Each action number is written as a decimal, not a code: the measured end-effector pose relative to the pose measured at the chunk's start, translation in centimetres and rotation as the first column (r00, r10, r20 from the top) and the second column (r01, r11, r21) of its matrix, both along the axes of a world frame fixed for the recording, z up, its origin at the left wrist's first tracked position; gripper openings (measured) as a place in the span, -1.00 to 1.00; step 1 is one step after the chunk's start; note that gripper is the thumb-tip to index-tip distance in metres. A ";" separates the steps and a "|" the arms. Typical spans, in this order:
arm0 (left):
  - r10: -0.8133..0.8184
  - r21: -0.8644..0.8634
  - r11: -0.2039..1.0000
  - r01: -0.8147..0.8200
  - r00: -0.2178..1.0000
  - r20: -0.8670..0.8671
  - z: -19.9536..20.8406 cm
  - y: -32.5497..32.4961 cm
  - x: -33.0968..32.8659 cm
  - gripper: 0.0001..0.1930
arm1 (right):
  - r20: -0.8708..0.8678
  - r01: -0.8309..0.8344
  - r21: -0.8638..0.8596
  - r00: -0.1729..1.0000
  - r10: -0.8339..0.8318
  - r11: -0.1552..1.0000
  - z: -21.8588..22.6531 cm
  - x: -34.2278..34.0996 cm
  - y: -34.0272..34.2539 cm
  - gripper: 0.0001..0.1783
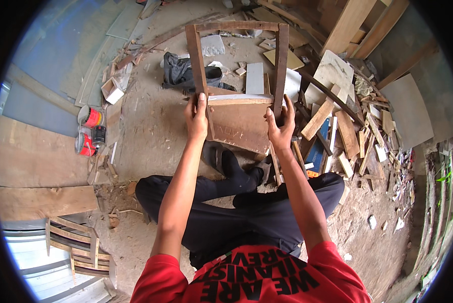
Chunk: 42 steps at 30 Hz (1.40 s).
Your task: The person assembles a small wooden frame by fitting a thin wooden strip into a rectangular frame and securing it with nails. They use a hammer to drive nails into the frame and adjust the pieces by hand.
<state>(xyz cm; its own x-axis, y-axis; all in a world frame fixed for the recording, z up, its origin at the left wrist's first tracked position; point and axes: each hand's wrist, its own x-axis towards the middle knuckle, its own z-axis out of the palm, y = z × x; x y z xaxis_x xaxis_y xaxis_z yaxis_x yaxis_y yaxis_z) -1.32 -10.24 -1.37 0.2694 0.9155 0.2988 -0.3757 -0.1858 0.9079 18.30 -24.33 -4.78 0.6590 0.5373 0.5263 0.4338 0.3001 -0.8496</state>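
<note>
A dark brown wooden frame (238, 26) stands in front of me, held in both hands. A paler crossbar (240, 101) joins its two side posts. My left hand (196, 117) is closed round the left post at the crossbar's end, thumb pointing up. On the other side my right hand (282, 125) grips the right post, its thumb by the crossbar. Just below the crossbar is a brown board (239, 121) with scratched marks; I cannot tell whether it is joined to the frame. Its lower edge is close to my feet.
Offcuts and planks (347, 134) lie heaped at the right. A dark cloth or bag (178, 70) is on the floor behind the frame. Red and black cans (91, 116) stand at the left, near a small white box (112, 91). A slatted wooden piece (80, 242) lies lower left.
</note>
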 end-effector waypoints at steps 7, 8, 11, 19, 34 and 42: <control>0.015 0.262 0.965 -0.002 0.999 -0.045 -0.5 1.4 -1.8 -0.64 | -0.185 -0.384 -0.121 0.915 0.359 0.915 2.6 2.0 0.3 -0.47; -0.078 0.188 0.976 0.106 0.985 -0.153 -1.1 2.1 -3.0 -0.66 | -0.192 -0.385 -0.124 0.913 0.359 0.914 2.3 2.3 0.2 -0.48; -0.312 0.184 0.917 0.353 0.924 -0.219 -2.1 2.9 -4.4 -0.66 | -0.301 -0.429 -0.159 0.879 0.370 0.889 1.5 2.7 -0.7 -0.56; -0.344 -0.055 0.935 0.349 0.864 -0.366 -5.2 3.3 -5.5 -0.60 | -0.246 -0.471 -0.201 0.873 0.422 0.859 -3.1 3.7 -1.0 -0.33; -0.337 0.009 0.912 0.409 0.762 -0.554 -4.3 4.6 -5.3 -0.62 | -0.192 -0.485 -0.408 0.874 0.447 0.774 -0.4 4.8 -0.2 -0.47; -0.320 0.041 0.907 0.418 0.752 -0.576 -4.2 4.7 -5.2 -0.61 | -0.178 -0.514 -0.415 0.855 0.487 0.751 0.5 4.9 -0.2 -0.47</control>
